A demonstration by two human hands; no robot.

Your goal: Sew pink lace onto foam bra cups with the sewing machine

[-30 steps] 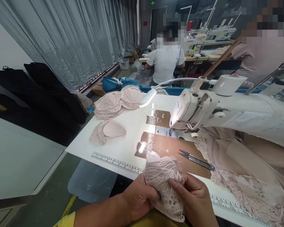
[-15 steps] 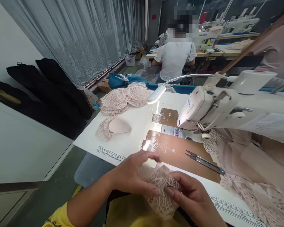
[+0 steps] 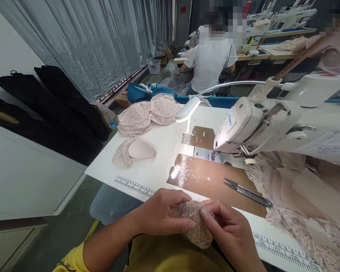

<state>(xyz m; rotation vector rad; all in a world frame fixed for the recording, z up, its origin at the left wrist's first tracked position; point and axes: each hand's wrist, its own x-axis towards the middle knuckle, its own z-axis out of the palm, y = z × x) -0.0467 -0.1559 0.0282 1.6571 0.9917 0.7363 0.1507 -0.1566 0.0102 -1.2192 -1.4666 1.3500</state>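
in the head view, the bench's [image 3: 167, 145] near edge is running from its near left corner down toward the lower right, passing behind both hands, with a printed ruler [image 3: 133, 184] following it on either side of them. the left edge is slanting away toward a pile of lace cups [image 3: 150, 115], which is sitting at the far left corner. between that pile and the near edge, a cup pad with lace [image 3: 141, 149] is lying close to the left edge, and a stretch of white surface is separating it from the brown covering [image 3: 198, 177]. the sewing machine [image 3: 255, 121] is standing over the right part, limiting the room there, and its lamp [image 3: 188, 108] is reaching over the far part. dark snips [image 3: 248, 192] are resting on the brown covering, their handle end pointing toward the spread lace fabric [image 3: 303, 204], which is filling the right side to the near edge.

the lace piece [image 3: 198, 226] is bunching between the two hands, in front of the near edge and above the yellow clothing [image 3: 170, 253]. the left hand [image 3: 163, 213] is holding its left side, thumb lying across the front. the right hand [image 3: 229, 226] is pinching its upper right side between thumb and fingers.
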